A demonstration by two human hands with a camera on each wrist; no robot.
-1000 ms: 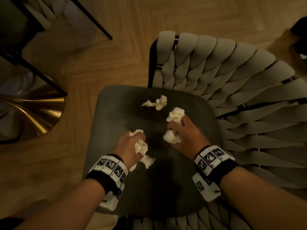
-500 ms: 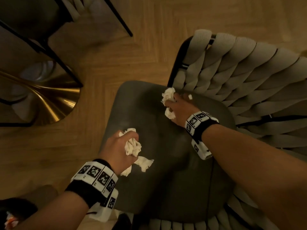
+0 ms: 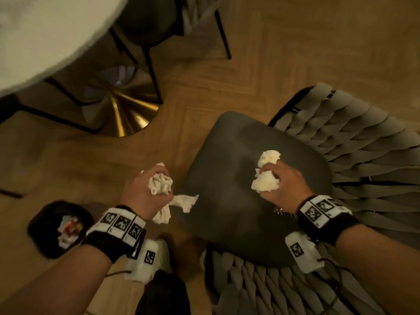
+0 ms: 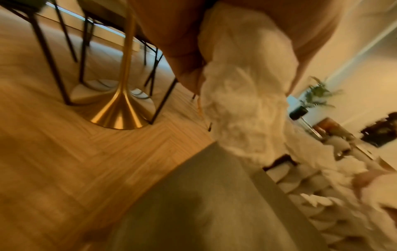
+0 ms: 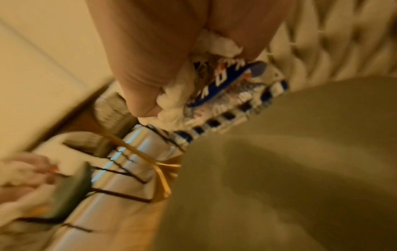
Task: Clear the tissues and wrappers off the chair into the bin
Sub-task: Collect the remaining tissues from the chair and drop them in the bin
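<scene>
My left hand (image 3: pixel 154 185) grips a bunch of crumpled white tissues (image 3: pixel 160 186) over the floor, just left of the chair's dark seat (image 3: pixel 229 201); a loose end hangs down, seen large in the left wrist view as tissue (image 4: pixel 247 84). My right hand (image 3: pixel 275 178) holds another wad of tissues (image 3: pixel 266 176) above the seat. In the right wrist view this hand also clutches a blue and white wrapper (image 5: pixel 227 88) with the tissue (image 5: pixel 171 101). No tissues show on the bare seat. The black bin (image 3: pixel 59 228) stands on the floor at lower left with litter inside.
The chair's woven grey back (image 3: pixel 363 155) curves round the right and near sides. A white round table top (image 3: pixel 38 35) with a gold base (image 3: pixel 127 119) is at upper left, and another chair's black legs (image 3: pixel 145 64) stand beside it. Herringbone wood floor (image 3: pixel 295 53) lies around.
My right hand drew back from the chair's rear edge with more tissue gathered. My left hand moved left off the seat with its tissues. The view swung left and the bin came into sight.
</scene>
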